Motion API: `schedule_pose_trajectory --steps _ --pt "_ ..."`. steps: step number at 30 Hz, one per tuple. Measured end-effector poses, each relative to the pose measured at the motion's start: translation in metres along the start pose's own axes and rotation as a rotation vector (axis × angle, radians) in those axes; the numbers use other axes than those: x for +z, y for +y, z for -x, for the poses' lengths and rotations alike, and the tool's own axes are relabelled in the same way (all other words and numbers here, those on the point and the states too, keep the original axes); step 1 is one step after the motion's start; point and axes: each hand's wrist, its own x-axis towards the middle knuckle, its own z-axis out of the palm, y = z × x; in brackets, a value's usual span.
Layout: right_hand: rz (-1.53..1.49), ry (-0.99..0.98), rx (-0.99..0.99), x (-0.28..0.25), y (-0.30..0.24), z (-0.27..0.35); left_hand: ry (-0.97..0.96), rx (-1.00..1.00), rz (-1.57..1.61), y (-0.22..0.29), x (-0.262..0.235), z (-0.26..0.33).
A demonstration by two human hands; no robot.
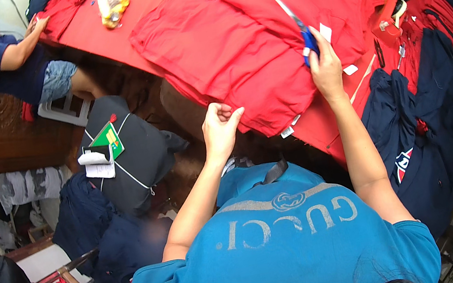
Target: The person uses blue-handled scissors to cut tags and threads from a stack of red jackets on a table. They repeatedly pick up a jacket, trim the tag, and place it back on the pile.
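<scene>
- On the red-topped table [85, 30], in front of the person, lies the red garment [224, 57] in loose folds, its near corner between the two hands.
- At that garment's left edge is the left hand [220, 133], its fingers curled and the thumb brought close to the index finger; whether they pinch a thread or a bit of cloth, I cannot tell.
- Over the garment's right part, the right hand [325, 66] has its fingers wrapped around the blue handles of the scissors [308, 42], whose blades point away and slightly left.
- Beside the right hand are a white tag [326, 33] and, lower down, a white label [351, 69].
- To the right, a red tape dispenser [389, 20] stands near heaped navy clothes [418, 126].
- Toward the far left of the table, a clear bag [114, 7] with yellow contents rests on the red surface.
- At the upper left, a co-worker [12, 61] in a navy top has both hands at red cloth [62, 16].
- Below the co-worker, a dark bundle [130, 179] is tied with white cord, with a green card [111, 139] on it.
</scene>
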Motion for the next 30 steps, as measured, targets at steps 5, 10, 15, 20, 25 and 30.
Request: schedule_pose_trajectory --steps 5,10,15,20,25,30 --pt "-0.085 0.081 0.033 0.008 0.003 0.020 -0.035 -0.061 0.039 -0.003 -0.004 0.012" --pt "-0.550 0.020 0.311 -0.014 -0.033 0.040 -0.082 -0.087 -0.154 -0.005 -0.008 0.001" --pt "-0.678 -0.304 0.387 -0.046 -0.072 0.094 -0.128 -0.018 -0.247 0.002 -0.008 0.004" --pt "-0.659 -0.366 0.545 -0.063 -0.078 0.137 -0.008 -0.018 -0.080 -0.004 -0.009 0.004" --pt "-0.645 -0.331 0.596 -0.064 -0.075 0.157 -0.156 0.180 -0.643 0.020 -0.019 0.002" --pt "-0.701 -0.330 0.596 -0.076 -0.080 0.148 -0.602 0.079 -0.012 0.047 -0.051 -0.012"
